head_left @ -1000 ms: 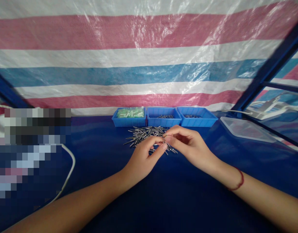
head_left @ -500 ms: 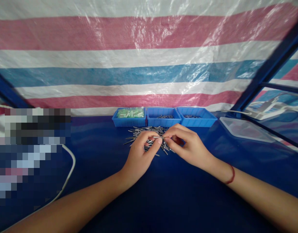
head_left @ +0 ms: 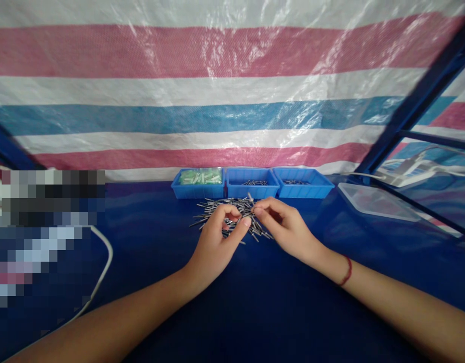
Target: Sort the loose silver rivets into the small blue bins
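Observation:
A thin metal rod with a pale tip (head_left: pixel 249 196) points up and away from the fingertips of my right hand (head_left: pixel 283 222), pinched between thumb and forefinger. Close by on the left, my left hand (head_left: pixel 221 237) has its thumb and curled forefinger slightly apart, and I see nothing between them. Beneath and behind both hands lies a loose pile of thin metal rods (head_left: pixel 210 207), pointing in many directions on the blue tabletop (head_left: pixel 232 312). My hands hide part of the pile.
Behind the pile stand three blue bins: the left bin (head_left: pixel 198 191) holds green and pale pieces, the middle bin (head_left: pixel 251 192) and right bin (head_left: pixel 306 190) hold thin metal pieces. A clear plastic lid (head_left: pixel 376 204) lies right. A white cable (head_left: pixel 108 252) curves left.
My hands have moved apart slightly. The rod, which lay across between both hands' fingertips, is now in my right hand alone and tilted upward. The view has shifted a little.

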Available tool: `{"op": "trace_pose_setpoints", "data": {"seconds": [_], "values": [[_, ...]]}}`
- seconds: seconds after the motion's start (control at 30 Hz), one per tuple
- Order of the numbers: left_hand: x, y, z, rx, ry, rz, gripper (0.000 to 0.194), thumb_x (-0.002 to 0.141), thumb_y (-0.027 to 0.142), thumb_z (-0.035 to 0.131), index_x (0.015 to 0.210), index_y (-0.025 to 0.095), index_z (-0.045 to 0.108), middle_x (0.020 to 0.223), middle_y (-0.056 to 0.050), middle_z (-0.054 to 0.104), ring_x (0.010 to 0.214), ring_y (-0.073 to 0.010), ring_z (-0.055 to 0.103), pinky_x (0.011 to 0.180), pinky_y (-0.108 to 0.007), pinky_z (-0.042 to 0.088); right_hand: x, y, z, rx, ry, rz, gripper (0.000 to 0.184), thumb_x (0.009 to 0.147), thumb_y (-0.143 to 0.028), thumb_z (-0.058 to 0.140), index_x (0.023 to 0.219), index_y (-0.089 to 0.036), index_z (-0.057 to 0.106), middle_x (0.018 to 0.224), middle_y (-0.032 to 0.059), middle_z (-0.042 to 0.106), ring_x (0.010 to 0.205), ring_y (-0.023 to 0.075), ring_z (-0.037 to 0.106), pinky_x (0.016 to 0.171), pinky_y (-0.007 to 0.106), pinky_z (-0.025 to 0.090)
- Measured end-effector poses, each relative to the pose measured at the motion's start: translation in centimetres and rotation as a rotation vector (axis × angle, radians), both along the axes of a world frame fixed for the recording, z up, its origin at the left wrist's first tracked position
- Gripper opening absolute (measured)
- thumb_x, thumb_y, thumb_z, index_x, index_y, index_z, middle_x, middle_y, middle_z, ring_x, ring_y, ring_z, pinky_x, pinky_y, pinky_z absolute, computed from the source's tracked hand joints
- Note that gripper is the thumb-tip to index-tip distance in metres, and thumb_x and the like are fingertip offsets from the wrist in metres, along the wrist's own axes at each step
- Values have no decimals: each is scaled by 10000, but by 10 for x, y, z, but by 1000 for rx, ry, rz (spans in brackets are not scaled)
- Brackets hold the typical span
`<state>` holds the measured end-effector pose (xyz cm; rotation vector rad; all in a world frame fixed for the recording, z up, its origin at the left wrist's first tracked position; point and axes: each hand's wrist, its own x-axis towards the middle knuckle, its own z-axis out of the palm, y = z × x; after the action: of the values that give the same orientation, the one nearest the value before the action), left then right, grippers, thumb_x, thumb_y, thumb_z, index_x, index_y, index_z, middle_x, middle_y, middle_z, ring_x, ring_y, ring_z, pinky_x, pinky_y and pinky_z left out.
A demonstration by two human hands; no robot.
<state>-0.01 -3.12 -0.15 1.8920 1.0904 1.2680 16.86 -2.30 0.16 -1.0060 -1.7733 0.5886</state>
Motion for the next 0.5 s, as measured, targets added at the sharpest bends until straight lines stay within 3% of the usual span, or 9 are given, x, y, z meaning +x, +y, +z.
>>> {"op": "trace_pose_setpoints", "data": {"seconds": [0.23, 0.37, 0.5], "values": [[1, -1, 0, -37, 7, -23, 88, 892, 269, 485, 925, 205, 535, 886, -19, 608, 819, -159, 565, 739, -291, 415, 35, 36, 6, -270, 675, -390, 182, 719, -354, 612, 752, -184, 554, 564, -61, 413, 434, 60, 359, 382, 190, 281], [1, -1, 0, -41, 15, -38, 87, 897, 261, 477, 931, 206, 536, 903, -18, 608, 831, -159, 565, 744, -289, 415, 55, 50, 6, -309, 705, -468, 211, 727, -395, 560, 702, -190, 512, 541, -70, 378, 403, 51, 328, 362, 185, 262], [0, -1, -1, -39, 19, -50, 89, 902, 260, 471, 945, 210, 531, 900, -12, 601, 833, -156, 563, 746, -285, 411, 56, 52, 2, -299, 612, -456, 214, 752, -377, 535, 665, -182, 531, 514, -72, 368, 403, 49, 314, 372, 183, 254]]}}
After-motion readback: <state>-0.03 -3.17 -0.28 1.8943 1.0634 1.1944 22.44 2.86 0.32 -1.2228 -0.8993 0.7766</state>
